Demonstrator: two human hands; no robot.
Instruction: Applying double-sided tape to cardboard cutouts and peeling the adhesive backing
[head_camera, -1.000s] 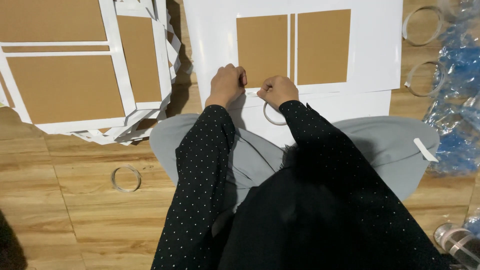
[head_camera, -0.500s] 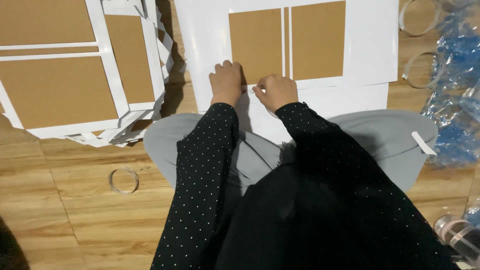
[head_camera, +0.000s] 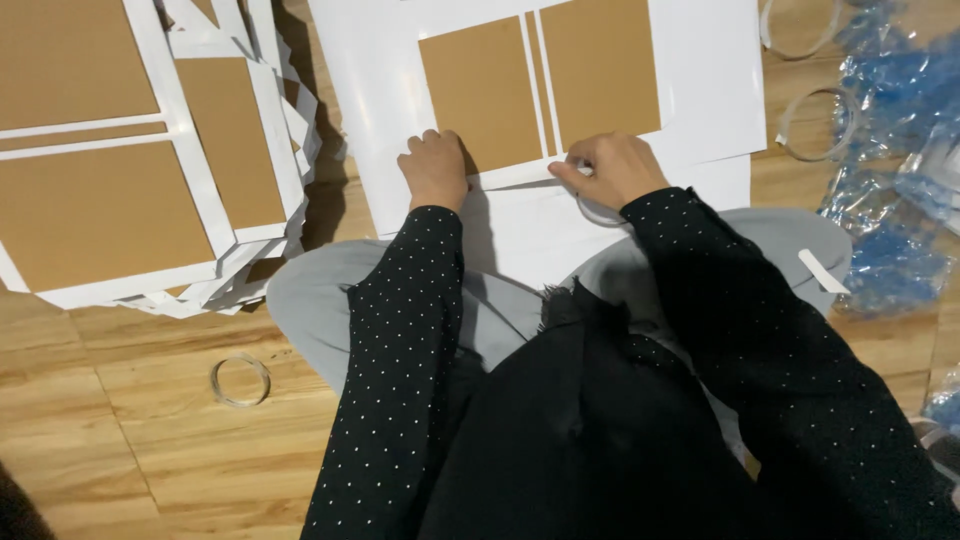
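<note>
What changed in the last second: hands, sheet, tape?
The right hand slid right along the lower edge of the white sheet, away from the left hand, which stayed pressing that edge. The right hand still holds the tape roll, and neither hand picked up or released anything. The stack of finished sheets and the loose tape ring on the floor have not moved.

Both arms, in dark dotted sleeves, reach forward side by side. The left hand (head_camera: 436, 168) is curled, knuckles up. The right hand (head_camera: 612, 168) pinches, fingertips pointing left.
</note>
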